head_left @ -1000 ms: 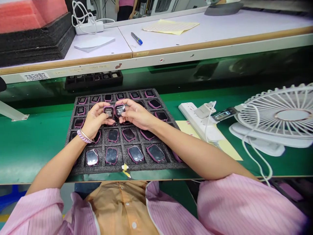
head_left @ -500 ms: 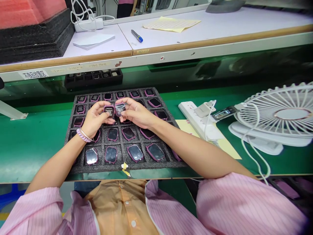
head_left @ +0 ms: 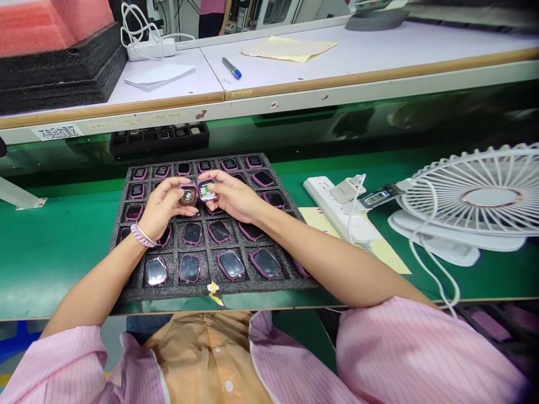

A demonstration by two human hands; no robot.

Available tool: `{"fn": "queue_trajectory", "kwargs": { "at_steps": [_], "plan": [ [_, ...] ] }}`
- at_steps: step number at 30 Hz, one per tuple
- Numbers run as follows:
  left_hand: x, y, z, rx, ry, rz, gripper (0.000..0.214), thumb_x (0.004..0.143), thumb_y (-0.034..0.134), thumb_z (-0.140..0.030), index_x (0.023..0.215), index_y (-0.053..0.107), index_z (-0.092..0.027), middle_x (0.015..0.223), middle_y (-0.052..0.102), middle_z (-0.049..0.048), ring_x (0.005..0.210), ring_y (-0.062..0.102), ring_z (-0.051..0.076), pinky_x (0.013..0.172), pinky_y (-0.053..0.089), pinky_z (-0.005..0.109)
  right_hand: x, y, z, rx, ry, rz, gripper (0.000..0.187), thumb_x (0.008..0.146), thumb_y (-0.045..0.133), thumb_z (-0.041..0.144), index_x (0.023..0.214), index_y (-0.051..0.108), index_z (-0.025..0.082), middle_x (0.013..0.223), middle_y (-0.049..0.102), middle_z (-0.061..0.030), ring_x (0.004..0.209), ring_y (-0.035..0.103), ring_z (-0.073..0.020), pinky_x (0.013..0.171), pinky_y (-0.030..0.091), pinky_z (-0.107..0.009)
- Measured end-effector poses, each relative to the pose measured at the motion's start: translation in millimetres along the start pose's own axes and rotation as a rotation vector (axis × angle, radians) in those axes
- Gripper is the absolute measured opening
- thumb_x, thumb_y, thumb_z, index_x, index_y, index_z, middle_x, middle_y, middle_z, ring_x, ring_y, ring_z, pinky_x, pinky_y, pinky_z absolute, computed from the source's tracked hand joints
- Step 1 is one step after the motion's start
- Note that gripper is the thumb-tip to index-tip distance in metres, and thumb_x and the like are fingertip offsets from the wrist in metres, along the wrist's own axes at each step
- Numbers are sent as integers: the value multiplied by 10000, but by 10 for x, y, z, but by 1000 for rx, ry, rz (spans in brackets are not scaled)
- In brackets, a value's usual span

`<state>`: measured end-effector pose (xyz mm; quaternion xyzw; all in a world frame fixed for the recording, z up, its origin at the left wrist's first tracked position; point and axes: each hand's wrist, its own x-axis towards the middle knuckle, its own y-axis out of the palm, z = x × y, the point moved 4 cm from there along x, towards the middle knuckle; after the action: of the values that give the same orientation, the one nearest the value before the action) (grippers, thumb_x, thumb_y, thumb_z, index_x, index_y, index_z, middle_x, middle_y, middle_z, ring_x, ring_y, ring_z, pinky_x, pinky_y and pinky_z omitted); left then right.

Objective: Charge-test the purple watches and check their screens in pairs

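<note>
My left hand (head_left: 165,206) pinches a smartwatch body (head_left: 188,196) with a purple frame, its lit screen facing me. Right beside it, a second smartwatch body (head_left: 206,189) is held between the thumb and fingers of my right hand (head_left: 231,196); its screen shows a bright picture with green and white. The two watches are side by side, close together, above a dark grey foam tray (head_left: 168,289). In the tray's compartments lie several more purple-framed watches, such as a watch (head_left: 231,264) in the front row. My hands and forearms hide some of the middle compartments.
To the right are a white power strip (head_left: 324,191), a small dark device on a plug (head_left: 381,196), a white fan (head_left: 484,196) and its cable. A black tray (head_left: 160,147) sits under the shelf (head_left: 286,73). Black foam blocks (head_left: 59,78) stand on the shelf's left.
Both watch screens have changed from lines of text to pictures. My hands hold the same two watches in nearly the same place; the view has shifted slightly.
</note>
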<state>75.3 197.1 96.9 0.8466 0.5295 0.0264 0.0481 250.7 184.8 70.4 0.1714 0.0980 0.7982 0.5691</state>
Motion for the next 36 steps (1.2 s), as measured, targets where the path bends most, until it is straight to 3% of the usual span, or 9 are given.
{"fn": "queue_trajectory", "kwargs": {
  "at_steps": [3, 8, 15, 20, 27, 36],
  "plan": [
    [-4, -1, -5, -3, 2, 10, 399, 777, 681, -292, 1145, 580, -178, 928, 695, -3, 637, 752, 157, 664, 664, 308, 1, 11, 12, 38, 18, -7, 309, 908, 766, 295, 1135, 589, 184, 878, 613, 19, 616, 566, -111, 570, 535, -216],
    [7, -40, 15, 95, 101, -7, 530, 702, 778, -256, 1194, 590, -193, 949, 683, -2, 667, 656, 104, 636, 564, 232, -3, 4, -5, 9, 26, -11, 362, 880, 803, 302, 1145, 584, 189, 926, 655, -8, 643, 572, -118, 570, 525, -210],
    [62, -134, 51, 230, 281, -119, 456, 732, 745, -239, 1165, 614, -185, 1090, 668, 39, 998, 621, 169, 936, 501, 278, -20, 13, -13, -27, 46, -16, 497, 798, 895, 348, 1144, 571, 198, 923, 692, -23, 674, 590, -137, 591, 505, -223],
    [95, -163, 111, 306, 284, -115, 447, 754, 674, -213, 1196, 616, -176, 1068, 662, 39, 963, 599, 169, 920, 474, 287, -42, 46, 17, -46, 59, -43, 503, 761, 930, 377, 1099, 595, 215, 948, 693, -38, 797, 628, -187, 586, 493, -234],
    [70, -160, 135, 338, 307, -112, 452, 779, 650, -191, 1227, 597, -165, 1248, 673, 82, 1125, 621, 199, 1015, 469, 302, -65, 79, 39, -63, 86, -37, 512, 746, 951, 371, 1096, 607, 226, 940, 713, -37, 690, 582, -162, 600, 484, -263],
    [53, -172, 92, 428, 333, -143, 461, 791, 631, -180, 1251, 601, -159, 1216, 679, 76, 1027, 620, 186, 946, 476, 300, -56, 51, -3, -83, 87, -43, 504, 764, 920, 398, 1106, 595, 219, 949, 697, -42, 734, 609, -177, 587, 484, -257]
  ]
}}
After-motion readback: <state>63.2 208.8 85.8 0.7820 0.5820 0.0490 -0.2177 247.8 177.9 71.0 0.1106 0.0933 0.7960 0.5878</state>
